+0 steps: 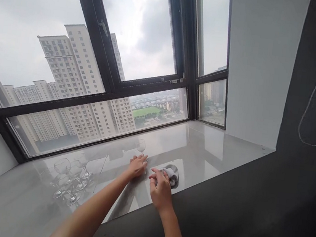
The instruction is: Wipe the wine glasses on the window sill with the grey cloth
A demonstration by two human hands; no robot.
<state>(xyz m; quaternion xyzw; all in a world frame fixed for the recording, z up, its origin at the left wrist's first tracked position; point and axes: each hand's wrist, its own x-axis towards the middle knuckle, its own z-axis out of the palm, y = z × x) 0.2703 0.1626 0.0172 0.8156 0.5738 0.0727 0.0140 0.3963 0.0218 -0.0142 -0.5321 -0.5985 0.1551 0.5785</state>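
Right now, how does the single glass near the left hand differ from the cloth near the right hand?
The glass is clear; the cloth is grey and opaque. The glass has a smooth, rounded bowl, while the cloth is crumpled. The glass is farther back, by the left hand; the cloth, by the right hand, is nearer the windowsill's front edge.

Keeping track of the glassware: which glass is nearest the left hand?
The lone glass just beyond the left hand, toward the window. The other glasses stand clustered farther left on the sill.
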